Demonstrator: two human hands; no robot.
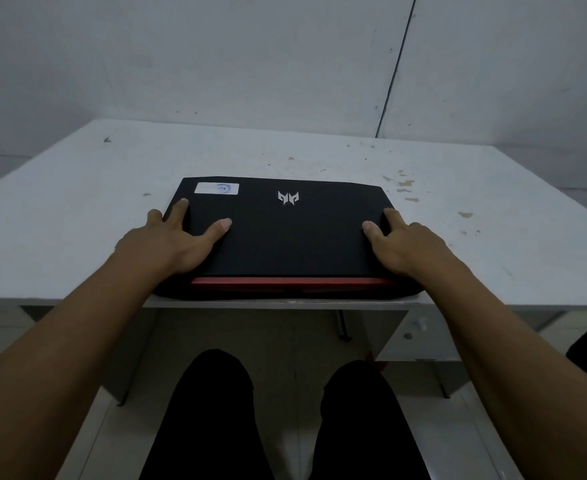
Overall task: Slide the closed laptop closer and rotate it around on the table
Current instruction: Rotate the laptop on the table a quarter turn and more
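Observation:
A closed black laptop [292,237] lies on the white table [77,216], its red rear strip at the table's near edge. A silver logo sits on the lid's far middle and a white sticker on its far left corner. My left hand [170,237] grips the laptop's left side, thumb on the lid and fingers wrapped over the edge. My right hand [406,242] grips the right side the same way, thumb on top.
The table's surface has brown stains [404,188] at the far right. A grey wall [250,64] stands right behind the table. My legs in black trousers [215,410] are below the near edge. A drawer unit [420,337] hangs under the table's right.

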